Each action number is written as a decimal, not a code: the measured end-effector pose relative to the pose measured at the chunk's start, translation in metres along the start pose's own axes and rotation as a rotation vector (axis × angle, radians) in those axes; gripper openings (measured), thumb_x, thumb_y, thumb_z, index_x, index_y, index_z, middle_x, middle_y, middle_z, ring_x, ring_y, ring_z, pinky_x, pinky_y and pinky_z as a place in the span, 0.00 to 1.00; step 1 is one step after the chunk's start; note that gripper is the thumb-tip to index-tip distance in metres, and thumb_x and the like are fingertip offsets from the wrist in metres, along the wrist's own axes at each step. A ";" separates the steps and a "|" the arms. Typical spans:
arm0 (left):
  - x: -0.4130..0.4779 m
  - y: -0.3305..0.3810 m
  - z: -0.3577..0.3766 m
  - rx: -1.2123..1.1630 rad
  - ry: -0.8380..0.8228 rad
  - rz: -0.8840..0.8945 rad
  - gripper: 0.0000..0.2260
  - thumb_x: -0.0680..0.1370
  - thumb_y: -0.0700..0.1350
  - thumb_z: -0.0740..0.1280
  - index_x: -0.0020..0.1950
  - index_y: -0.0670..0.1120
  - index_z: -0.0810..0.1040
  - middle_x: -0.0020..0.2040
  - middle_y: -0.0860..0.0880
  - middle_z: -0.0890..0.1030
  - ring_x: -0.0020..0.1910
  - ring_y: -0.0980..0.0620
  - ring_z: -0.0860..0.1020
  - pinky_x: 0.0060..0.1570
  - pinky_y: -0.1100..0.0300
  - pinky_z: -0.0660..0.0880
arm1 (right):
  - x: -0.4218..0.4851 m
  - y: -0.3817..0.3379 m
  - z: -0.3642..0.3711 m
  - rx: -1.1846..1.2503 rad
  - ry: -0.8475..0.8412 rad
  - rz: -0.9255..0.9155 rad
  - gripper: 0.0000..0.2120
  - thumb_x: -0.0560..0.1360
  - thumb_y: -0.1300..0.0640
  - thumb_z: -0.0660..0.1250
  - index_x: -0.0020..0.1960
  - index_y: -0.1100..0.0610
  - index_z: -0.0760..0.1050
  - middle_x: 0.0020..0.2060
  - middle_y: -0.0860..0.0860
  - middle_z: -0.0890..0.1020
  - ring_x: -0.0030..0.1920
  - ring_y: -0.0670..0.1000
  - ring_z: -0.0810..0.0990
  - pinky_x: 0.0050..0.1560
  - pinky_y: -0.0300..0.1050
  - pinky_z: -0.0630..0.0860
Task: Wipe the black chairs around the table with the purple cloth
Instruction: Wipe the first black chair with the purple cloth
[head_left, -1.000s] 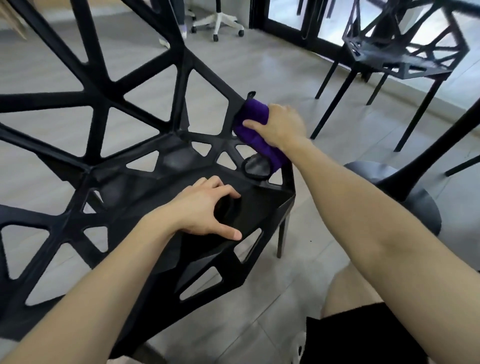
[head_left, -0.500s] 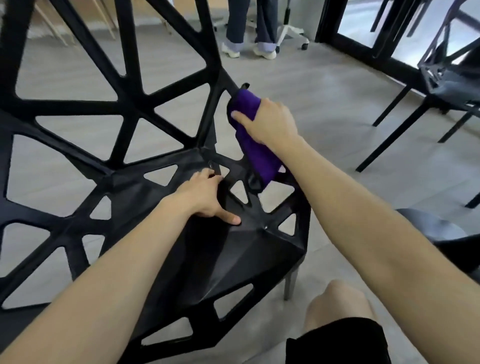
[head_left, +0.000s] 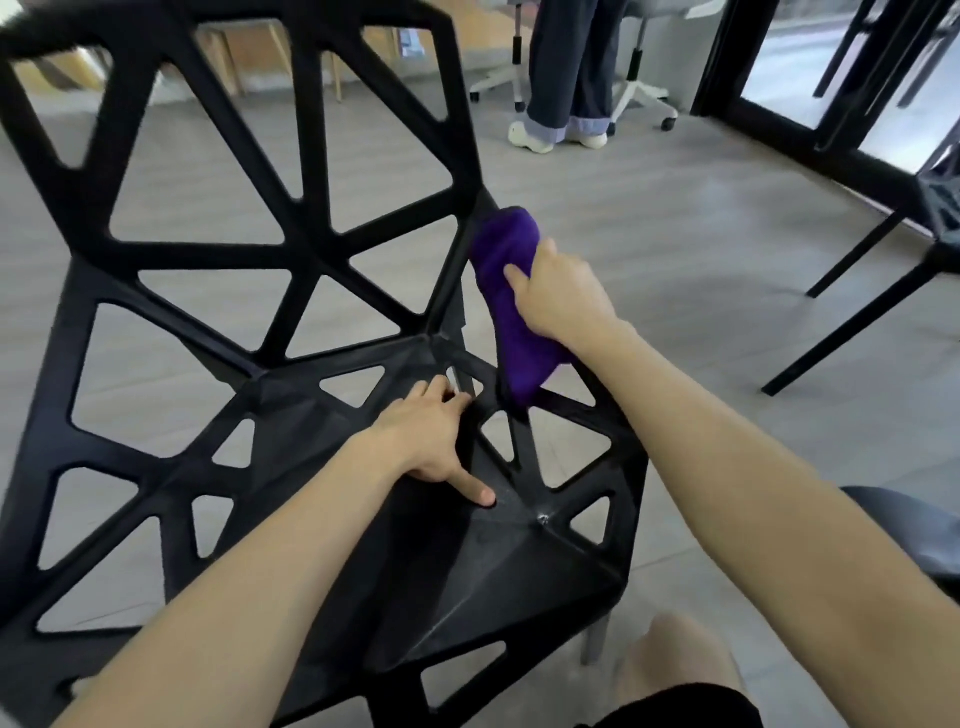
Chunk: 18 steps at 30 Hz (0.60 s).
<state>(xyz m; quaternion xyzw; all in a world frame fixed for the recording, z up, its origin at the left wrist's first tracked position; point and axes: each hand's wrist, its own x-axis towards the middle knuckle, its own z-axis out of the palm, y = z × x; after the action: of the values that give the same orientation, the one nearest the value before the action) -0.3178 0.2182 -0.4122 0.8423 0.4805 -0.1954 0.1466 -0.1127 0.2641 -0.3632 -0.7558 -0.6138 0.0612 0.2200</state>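
A black chair (head_left: 291, 374) with an open lattice of triangular holes fills the left and middle of the head view. My right hand (head_left: 563, 296) grips the purple cloth (head_left: 511, 306), which is wrapped round the strut at the chair's right side where back meets seat. My left hand (head_left: 431, 441) rests on the seat, fingers curled into a hole in the lattice and thumb stretched out flat on the surface.
A second black chair (head_left: 883, 270) stands at the right by dark-framed glass doors. A person's legs (head_left: 566, 73) and a white office chair base (head_left: 644, 98) are at the back. A dark round seat (head_left: 904, 530) sits at my right. Grey tiled floor surrounds everything.
My right hand has slid the cloth up the side strut. My left hand moved from the seat's middle toward its rear right corner. The view tilted up, showing more of the backrest.
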 end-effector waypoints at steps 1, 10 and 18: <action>0.001 0.001 0.000 -0.010 -0.002 -0.007 0.68 0.58 0.78 0.78 0.88 0.51 0.51 0.83 0.48 0.55 0.82 0.43 0.56 0.80 0.42 0.64 | 0.025 -0.016 -0.002 0.033 -0.013 0.003 0.21 0.89 0.47 0.57 0.66 0.65 0.72 0.58 0.66 0.81 0.58 0.68 0.80 0.49 0.52 0.69; 0.003 -0.002 0.005 -0.056 0.021 0.009 0.66 0.58 0.77 0.79 0.87 0.52 0.53 0.83 0.50 0.56 0.82 0.44 0.57 0.79 0.44 0.64 | 0.003 0.008 0.010 0.034 0.040 0.077 0.20 0.87 0.46 0.59 0.67 0.62 0.71 0.50 0.61 0.80 0.45 0.61 0.72 0.45 0.51 0.67; 0.002 -0.001 0.005 -0.071 0.010 -0.006 0.66 0.59 0.76 0.79 0.88 0.53 0.52 0.84 0.52 0.54 0.83 0.44 0.55 0.80 0.43 0.64 | 0.071 -0.034 0.003 -0.009 -0.021 0.008 0.18 0.87 0.45 0.55 0.55 0.59 0.75 0.51 0.60 0.82 0.51 0.62 0.79 0.48 0.50 0.68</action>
<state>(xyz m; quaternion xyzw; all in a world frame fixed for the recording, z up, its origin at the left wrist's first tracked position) -0.3191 0.2182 -0.4179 0.8361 0.4903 -0.1746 0.1733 -0.1275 0.3376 -0.3392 -0.7585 -0.6133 0.0670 0.2100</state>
